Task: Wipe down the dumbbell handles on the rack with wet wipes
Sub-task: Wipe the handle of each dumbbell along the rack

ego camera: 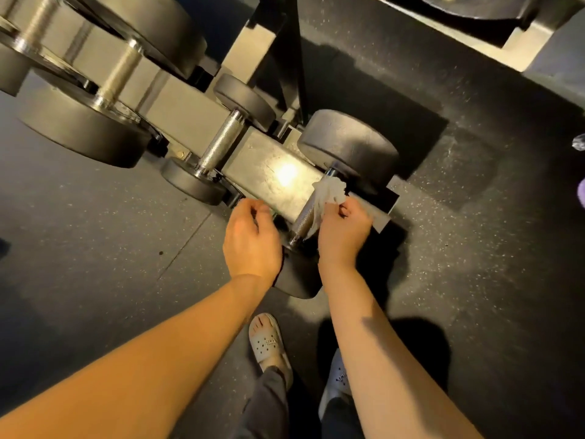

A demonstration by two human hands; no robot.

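My right hand (343, 229) pinches the wet wipe (329, 191) against the knurled dumbbell handle (304, 218) at frame centre, presumably to scrub it. My left hand (251, 239) sits curled beside it; whether it holds anything, I cannot tell.

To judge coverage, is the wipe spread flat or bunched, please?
Bunched: the wipe drapes crumpled over the handle, pinched by the right hand.
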